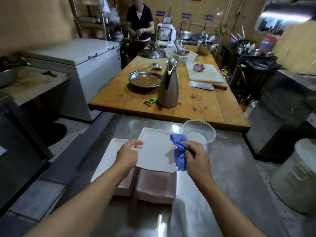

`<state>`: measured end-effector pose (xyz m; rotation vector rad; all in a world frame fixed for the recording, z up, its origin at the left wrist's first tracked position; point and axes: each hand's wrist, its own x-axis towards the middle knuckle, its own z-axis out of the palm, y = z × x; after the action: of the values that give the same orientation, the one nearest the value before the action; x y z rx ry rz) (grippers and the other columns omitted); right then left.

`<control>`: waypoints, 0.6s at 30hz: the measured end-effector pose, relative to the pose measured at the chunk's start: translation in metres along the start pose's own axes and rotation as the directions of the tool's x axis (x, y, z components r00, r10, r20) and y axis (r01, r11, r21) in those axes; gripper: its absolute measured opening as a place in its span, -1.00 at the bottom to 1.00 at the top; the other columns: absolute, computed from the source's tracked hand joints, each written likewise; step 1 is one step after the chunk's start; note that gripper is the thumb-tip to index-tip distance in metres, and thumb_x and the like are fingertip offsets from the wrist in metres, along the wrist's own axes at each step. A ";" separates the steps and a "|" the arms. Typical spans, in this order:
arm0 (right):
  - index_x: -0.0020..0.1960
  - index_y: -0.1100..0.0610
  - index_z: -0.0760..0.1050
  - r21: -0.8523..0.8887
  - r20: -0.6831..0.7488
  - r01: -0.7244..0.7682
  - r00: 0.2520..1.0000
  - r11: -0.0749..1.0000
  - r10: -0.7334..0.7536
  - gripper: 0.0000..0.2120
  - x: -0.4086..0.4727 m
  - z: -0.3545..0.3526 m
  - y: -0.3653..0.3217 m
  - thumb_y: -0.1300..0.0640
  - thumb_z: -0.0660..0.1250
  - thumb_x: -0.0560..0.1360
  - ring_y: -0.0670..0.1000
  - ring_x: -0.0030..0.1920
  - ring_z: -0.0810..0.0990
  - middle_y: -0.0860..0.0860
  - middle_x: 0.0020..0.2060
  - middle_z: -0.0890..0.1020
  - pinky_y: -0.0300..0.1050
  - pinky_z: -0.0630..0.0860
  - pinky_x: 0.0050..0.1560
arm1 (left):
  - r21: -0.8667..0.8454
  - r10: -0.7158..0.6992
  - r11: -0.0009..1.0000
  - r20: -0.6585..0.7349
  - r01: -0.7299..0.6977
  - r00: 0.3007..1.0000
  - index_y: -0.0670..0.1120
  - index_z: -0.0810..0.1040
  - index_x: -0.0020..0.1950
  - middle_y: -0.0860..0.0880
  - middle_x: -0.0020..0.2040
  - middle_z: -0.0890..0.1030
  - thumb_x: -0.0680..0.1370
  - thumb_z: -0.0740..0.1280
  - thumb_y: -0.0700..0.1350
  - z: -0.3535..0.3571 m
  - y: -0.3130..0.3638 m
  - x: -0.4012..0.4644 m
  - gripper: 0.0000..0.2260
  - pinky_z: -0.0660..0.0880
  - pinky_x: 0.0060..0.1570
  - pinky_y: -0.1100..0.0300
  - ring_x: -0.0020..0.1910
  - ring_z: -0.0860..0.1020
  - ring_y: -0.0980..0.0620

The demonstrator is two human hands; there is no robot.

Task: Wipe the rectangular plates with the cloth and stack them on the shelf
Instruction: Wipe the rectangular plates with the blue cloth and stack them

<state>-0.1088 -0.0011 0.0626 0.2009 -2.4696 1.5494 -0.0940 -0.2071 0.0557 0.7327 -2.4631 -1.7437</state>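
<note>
Left hand [127,153] pinches the left edge of a white glossy rectangular plate [153,149], thumb on top. Right hand [195,157] grips a crumpled blue cloth [179,151] against the plate's right side. The plate sits tilted atop a stack of plates [156,185] on the steel counter [222,194].

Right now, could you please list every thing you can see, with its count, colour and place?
rectangular plates: two stacks, white, steel counter, near
cloth: one, blue, over right plate edge
plastic bowl: one, clear, behind cloth
flask: one, steel, wooden table
peeler: one, green, left of flask
cleaver: one, by cutting board
onion: one, purple, on board
left hand: on top plate
right hand: fingers grip cloth
</note>
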 end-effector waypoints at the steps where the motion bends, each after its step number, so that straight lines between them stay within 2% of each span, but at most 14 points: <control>1: 0.11 0.17 0.57 0.027 0.038 0.017 0.999 0.999 -0.018 -0.68 0.000 -0.002 -0.006 0.43 0.16 0.52 -0.16 0.01 0.49 0.00 0.07 0.50 -0.55 0.35 0.03 | -0.025 -0.024 0.999 -0.002 0.024 1.000 -0.04 0.56 0.09 -0.08 0.15 0.58 0.52 0.06 -0.40 -0.003 0.007 0.000 -0.60 0.36 -0.48 0.30 -0.13 0.55 -0.08; 3: 0.16 0.16 0.55 0.054 0.129 0.054 0.990 0.997 -0.060 -0.63 -0.001 -0.006 -0.017 0.46 0.14 0.51 -0.13 0.13 0.48 -0.03 0.14 0.46 -0.40 0.39 0.19 | -0.090 -0.079 0.993 -0.015 0.077 0.997 -0.11 0.59 0.01 -0.10 0.11 0.58 0.53 0.06 -0.41 -0.006 0.022 -0.001 -0.63 0.43 -0.52 0.31 -0.18 0.54 0.01; 5: 0.23 0.16 0.51 0.005 0.228 0.128 0.965 0.992 -0.126 -0.55 -0.001 -0.010 -0.025 0.49 0.15 0.45 -0.12 0.25 0.40 -0.07 0.21 0.41 -0.28 0.32 0.32 | -0.156 -0.108 0.982 -0.003 0.106 0.994 -0.14 0.59 -0.07 -0.14 0.06 0.58 0.53 0.05 -0.43 -0.007 0.035 -0.003 -0.65 0.48 -0.54 0.32 -0.21 0.54 0.02; 7: 0.27 0.12 0.48 -0.071 0.298 0.224 0.935 0.972 -0.194 -0.49 0.001 -0.013 -0.030 0.49 0.20 0.40 -0.15 0.30 0.30 -0.11 0.25 0.35 -0.27 0.23 0.37 | -0.189 -0.130 0.973 0.012 0.129 0.992 -0.14 0.58 -0.15 -0.18 0.07 0.57 0.53 0.04 -0.43 -0.010 0.044 -0.003 -0.64 0.50 -0.49 0.26 -0.16 0.56 -0.05; 9: 0.23 0.09 0.50 -0.110 0.327 0.273 0.918 0.956 -0.225 -0.50 0.004 -0.017 -0.034 0.48 0.23 0.39 -0.14 0.29 0.27 -0.13 0.26 0.34 -0.29 0.22 0.35 | -0.186 -0.135 0.972 0.040 0.140 0.990 -0.14 0.58 -0.19 -0.19 0.09 0.56 0.53 0.04 -0.44 -0.013 0.051 -0.005 -0.63 0.50 -0.51 0.24 -0.14 0.55 -0.07; 12: 0.11 0.15 0.54 -0.145 0.300 0.301 0.921 0.942 -0.248 -0.62 0.009 -0.023 -0.039 0.47 0.25 0.39 -0.08 0.22 0.33 -0.07 0.21 0.42 -0.44 0.24 0.22 | -0.210 -0.150 0.963 0.108 0.170 0.983 -0.19 0.58 -0.16 -0.22 0.05 0.55 0.52 0.09 -0.44 -0.019 0.063 -0.011 -0.69 0.50 -0.55 0.29 -0.28 0.57 -0.04; 14: 0.08 0.15 0.54 -0.139 0.270 0.285 0.932 0.949 -0.240 -0.64 0.012 -0.025 -0.042 0.48 0.24 0.40 -0.06 0.11 0.42 -0.05 0.10 0.48 -0.53 0.28 0.09 | -0.254 -0.164 0.944 0.188 0.210 0.968 -0.24 0.56 -0.04 -0.24 -0.08 0.59 0.54 0.21 -0.32 -0.024 0.074 -0.018 -0.86 0.54 -0.46 0.24 -0.34 0.60 -0.06; 15: 0.05 0.13 0.54 -0.078 0.266 0.238 0.941 0.968 -0.210 -0.63 0.013 -0.027 -0.045 0.49 0.21 0.40 -0.05 0.01 0.50 -0.04 0.00 0.53 -0.50 0.37 -0.01 | -0.274 -0.157 0.936 0.239 0.221 0.958 -0.25 0.54 0.02 -0.24 -0.14 0.61 0.58 0.23 -0.18 -0.027 0.080 -0.023 -0.84 0.56 -0.38 0.19 -0.32 0.61 -0.08; 17: -0.01 0.03 0.53 0.146 0.298 0.066 0.948 0.987 -0.107 -0.58 0.015 -0.032 -0.053 0.50 0.14 0.45 -0.05 -0.24 0.61 -0.04 -0.23 0.62 -0.36 0.50 -0.28 | -0.255 -0.134 0.942 0.314 0.220 0.940 -0.22 0.51 0.07 -0.25 -0.13 0.63 0.63 0.07 0.15 -0.032 0.086 -0.024 -0.55 0.55 -0.22 0.11 -0.17 0.62 -0.12; 18: -0.01 -0.02 0.53 0.235 0.316 -0.016 0.947 0.972 -0.061 -0.56 0.017 -0.034 -0.056 0.49 0.13 0.47 -0.06 -0.30 0.63 -0.05 -0.28 0.64 -0.33 0.51 -0.35 | -0.233 -0.116 0.952 0.331 0.200 0.936 -0.19 0.50 0.08 -0.24 -0.08 0.63 0.59 0.00 0.26 -0.034 0.087 -0.023 -0.45 0.53 -0.17 0.09 -0.10 0.61 -0.13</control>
<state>-0.1086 0.0051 0.1302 0.5612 -2.4935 1.9328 -0.0946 -0.2053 0.1516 0.6915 -2.3288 -2.3607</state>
